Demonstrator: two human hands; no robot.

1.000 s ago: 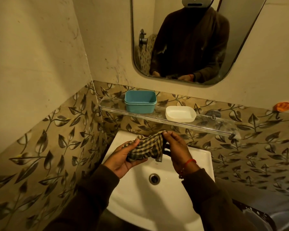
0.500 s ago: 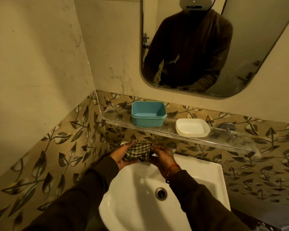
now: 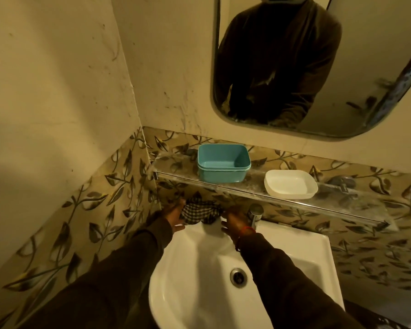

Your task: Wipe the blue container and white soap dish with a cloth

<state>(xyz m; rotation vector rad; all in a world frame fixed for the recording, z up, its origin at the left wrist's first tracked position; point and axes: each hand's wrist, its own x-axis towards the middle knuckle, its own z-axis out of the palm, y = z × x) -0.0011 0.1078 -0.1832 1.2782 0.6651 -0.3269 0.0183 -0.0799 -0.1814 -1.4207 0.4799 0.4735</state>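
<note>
A blue container (image 3: pixel 223 166) stands empty on the left part of a glass shelf (image 3: pixel 342 200). A white soap dish (image 3: pixel 290 184) sits to its right on the same shelf. Below the shelf, a checked cloth (image 3: pixel 201 213) is bunched at the back rim of the white sink (image 3: pixel 199 281). My left hand (image 3: pixel 173 217) holds the cloth from its left side. My right hand (image 3: pixel 234 222) is at the cloth's right edge, fingers spread, beside the tap; whether it grips the cloth is unclear.
A chrome tap (image 3: pixel 254 216) rises just right of my right hand. The glass shelf overhangs the hands closely. A mirror (image 3: pixel 318 67) hangs above and shows a person in a dark top. Leaf-patterned tiles and a plain wall close in on the left.
Both hands carried the cloth away from over the basin, back and to the left, under the shelf. The cloth went from stretched between the hands to bunched on the sink's rim.
</note>
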